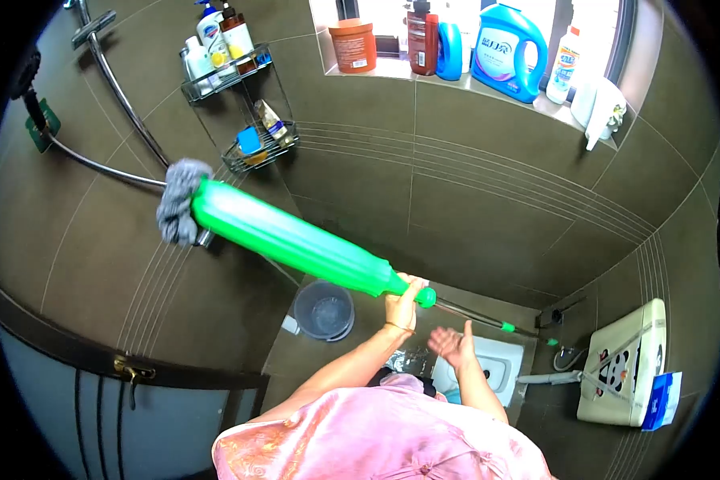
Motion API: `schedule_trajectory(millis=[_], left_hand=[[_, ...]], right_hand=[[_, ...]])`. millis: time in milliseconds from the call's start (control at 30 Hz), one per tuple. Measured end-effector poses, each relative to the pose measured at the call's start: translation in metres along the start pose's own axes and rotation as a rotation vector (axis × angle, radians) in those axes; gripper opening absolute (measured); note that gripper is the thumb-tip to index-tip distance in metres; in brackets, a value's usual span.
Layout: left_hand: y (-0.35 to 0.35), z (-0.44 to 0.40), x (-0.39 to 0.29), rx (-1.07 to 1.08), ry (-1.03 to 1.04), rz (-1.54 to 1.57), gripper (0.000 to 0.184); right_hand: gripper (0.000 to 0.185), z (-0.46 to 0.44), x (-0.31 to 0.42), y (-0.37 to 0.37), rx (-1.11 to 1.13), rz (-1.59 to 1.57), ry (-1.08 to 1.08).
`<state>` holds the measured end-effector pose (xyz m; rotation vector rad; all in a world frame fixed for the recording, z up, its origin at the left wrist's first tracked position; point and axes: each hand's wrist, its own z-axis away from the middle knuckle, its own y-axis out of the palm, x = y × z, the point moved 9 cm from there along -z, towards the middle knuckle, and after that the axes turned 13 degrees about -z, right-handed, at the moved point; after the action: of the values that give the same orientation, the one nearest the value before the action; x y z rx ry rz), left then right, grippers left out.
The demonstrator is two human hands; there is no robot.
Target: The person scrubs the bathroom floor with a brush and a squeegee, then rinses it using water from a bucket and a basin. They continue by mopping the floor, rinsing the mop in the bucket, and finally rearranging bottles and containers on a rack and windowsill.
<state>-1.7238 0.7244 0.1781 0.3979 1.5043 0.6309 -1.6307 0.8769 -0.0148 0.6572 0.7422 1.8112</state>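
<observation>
A mop with a long green plastic sleeve (296, 242) is held up at a slant across the view. Its grey mop head (182, 202) is at the upper left, in front of the shower pipe, and its thin metal pole runs down to the right. My left hand (403, 302) is wrapped round the narrow lower end of the green sleeve. Just right of it and below the pole, my right hand (453, 346) is off the mop, palm up with its fingers apart.
A grey bucket (325, 310) stands on the floor beside a white squat toilet (488, 364). At right hangs a cream cistern (626, 368). Bottles line the window sill (488, 86); a wire rack (258, 148) hangs by the shower pipe (124, 96). A door (152, 428) is lower left.
</observation>
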Motion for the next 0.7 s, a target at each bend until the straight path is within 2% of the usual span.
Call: schedule_trajectory(millis=[67, 133, 267, 367, 467, 500, 600, 700], left_hand=[[-0.011, 0.014, -0.009, -0.068, -0.09, 0.023, 0.017], [-0.02, 0.02, -0.013, -0.043, -0.096, 0.095, 0.015], [-0.032, 0.022, -0.029, -0.07, -0.187, 0.237, 0.013], [-0.04, 0.018, -0.043, -0.084, -0.235, 0.36, 0.008], [-0.069, 0.007, -0.032, -0.137, -0.432, 0.492, 0.006], [-0.078, -0.001, -0.027, -0.099, -0.419, 0.567, 0.006], [-0.12, -0.016, -0.006, -0.265, -0.544, 0.646, 0.012], [-0.166, -0.03, 0.04, -0.407, -0.62, 0.736, 0.014]], right_hand=[[0.062, -0.014, 0.012, 0.031, 0.165, -0.114, -0.153], [0.056, 0.008, 0.013, 0.078, 0.144, -0.171, -0.234], [0.052, 0.036, -0.008, 0.147, 0.29, -0.151, -0.199], [0.048, 0.066, -0.024, 0.192, 0.413, -0.129, -0.299], [0.049, 0.114, -0.018, 0.247, 0.55, 0.059, -0.584], [0.049, 0.128, -0.013, 0.263, 0.607, 0.066, -0.635], [0.048, 0.185, -0.002, 0.316, 0.744, 0.094, -0.837], [0.049, 0.237, -0.005, 0.359, 0.909, 0.34, -1.062]])
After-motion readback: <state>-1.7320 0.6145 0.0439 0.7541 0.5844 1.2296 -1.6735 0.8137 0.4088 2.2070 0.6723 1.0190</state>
